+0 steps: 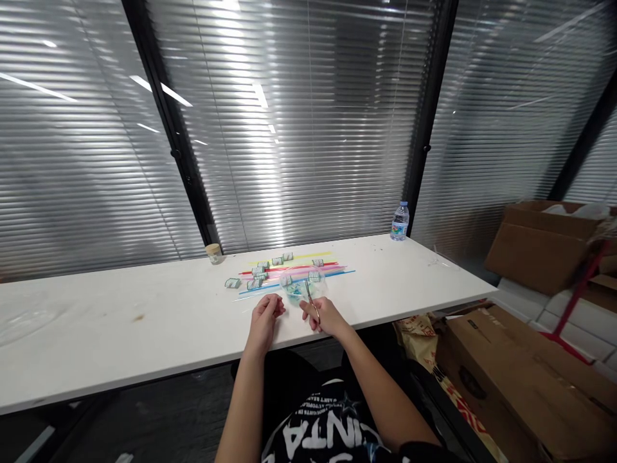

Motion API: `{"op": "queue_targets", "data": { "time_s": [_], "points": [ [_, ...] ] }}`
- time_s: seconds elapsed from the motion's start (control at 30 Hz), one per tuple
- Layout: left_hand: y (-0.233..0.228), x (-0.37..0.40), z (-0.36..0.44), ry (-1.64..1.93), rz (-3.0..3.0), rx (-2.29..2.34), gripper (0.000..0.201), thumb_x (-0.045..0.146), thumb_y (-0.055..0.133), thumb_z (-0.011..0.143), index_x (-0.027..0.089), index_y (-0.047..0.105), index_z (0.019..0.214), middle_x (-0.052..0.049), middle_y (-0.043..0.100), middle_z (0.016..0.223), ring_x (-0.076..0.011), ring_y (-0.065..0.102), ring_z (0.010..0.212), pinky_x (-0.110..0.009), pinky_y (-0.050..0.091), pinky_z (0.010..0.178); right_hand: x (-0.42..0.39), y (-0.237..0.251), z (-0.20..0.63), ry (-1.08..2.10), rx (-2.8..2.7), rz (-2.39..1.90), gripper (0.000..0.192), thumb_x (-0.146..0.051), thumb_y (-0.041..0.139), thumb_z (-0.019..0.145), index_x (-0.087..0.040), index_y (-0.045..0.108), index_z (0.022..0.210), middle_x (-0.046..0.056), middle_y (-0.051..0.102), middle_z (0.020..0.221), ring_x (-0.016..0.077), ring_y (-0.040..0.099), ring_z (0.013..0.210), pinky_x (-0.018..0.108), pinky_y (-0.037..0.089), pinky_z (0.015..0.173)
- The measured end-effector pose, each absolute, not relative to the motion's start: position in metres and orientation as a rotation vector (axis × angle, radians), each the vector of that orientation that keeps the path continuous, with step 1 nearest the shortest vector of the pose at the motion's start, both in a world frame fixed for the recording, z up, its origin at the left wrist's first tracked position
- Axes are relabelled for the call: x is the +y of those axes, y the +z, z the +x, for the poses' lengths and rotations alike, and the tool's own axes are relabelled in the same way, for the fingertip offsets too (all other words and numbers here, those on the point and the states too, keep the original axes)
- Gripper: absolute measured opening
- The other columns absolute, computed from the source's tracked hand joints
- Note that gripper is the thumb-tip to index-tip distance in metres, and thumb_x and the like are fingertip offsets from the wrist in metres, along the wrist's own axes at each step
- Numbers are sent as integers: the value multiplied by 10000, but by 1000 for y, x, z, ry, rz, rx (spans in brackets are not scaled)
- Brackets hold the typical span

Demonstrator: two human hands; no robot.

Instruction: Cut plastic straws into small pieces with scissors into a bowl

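Note:
My right hand (324, 315) is closed round the handles of a small pair of scissors (309, 294), whose blades point up and away from me. To its left, my left hand (267, 313) is curled with the fingertips pressed together; whatever they hold, if anything, is too small to make out. Just beyond both hands stands a clear round bowl (322, 289) with small blue-green bits in it. Behind and beside the bowl lie thin coloured sticks or straws, among them a blue one (343, 273), red ones (248, 273) and yellow ones (318, 255).
Several small green-and-white packets (232, 283) lie among the sticks on the white table (183, 321). A water bottle (399, 222) stands at the back right, a lidded jar (214, 253) at the back. Clear plastic (26, 321) lies far left. Cardboard boxes (525, 373) are on the right.

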State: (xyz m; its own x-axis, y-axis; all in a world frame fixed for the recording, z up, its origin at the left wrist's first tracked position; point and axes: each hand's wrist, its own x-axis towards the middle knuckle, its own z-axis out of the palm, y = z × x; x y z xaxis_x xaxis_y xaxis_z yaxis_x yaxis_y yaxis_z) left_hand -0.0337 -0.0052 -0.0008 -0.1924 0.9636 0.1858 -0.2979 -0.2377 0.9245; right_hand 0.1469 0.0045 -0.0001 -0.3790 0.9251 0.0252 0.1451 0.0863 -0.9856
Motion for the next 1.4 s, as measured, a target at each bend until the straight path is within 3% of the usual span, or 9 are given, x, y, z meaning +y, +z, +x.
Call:
{"op": "queue_targets", "data": {
  "time_s": [0.53, 1.4],
  "points": [
    [4, -7, -31, 1562, 1128, 1034, 405, 528, 767, 650, 151, 660, 751, -20, 596, 722, -135, 545, 681, -241, 440, 652, 4, 3, 148, 1228, -1788, -1122, 529, -629, 584, 815, -140, 609, 613, -5, 522, 444, 103, 494, 452, 219, 369, 516],
    [2, -6, -30, 1529, 1195, 1046, 403, 539, 741, 680, 169, 650, 809, -6, 592, 721, -129, 543, 685, -239, 432, 666, 5, 4, 149, 1261, -1766, -1136, 563, -669, 557, 813, -138, 624, 639, -11, 514, 440, 92, 464, 420, 220, 363, 497]
  ]
}}
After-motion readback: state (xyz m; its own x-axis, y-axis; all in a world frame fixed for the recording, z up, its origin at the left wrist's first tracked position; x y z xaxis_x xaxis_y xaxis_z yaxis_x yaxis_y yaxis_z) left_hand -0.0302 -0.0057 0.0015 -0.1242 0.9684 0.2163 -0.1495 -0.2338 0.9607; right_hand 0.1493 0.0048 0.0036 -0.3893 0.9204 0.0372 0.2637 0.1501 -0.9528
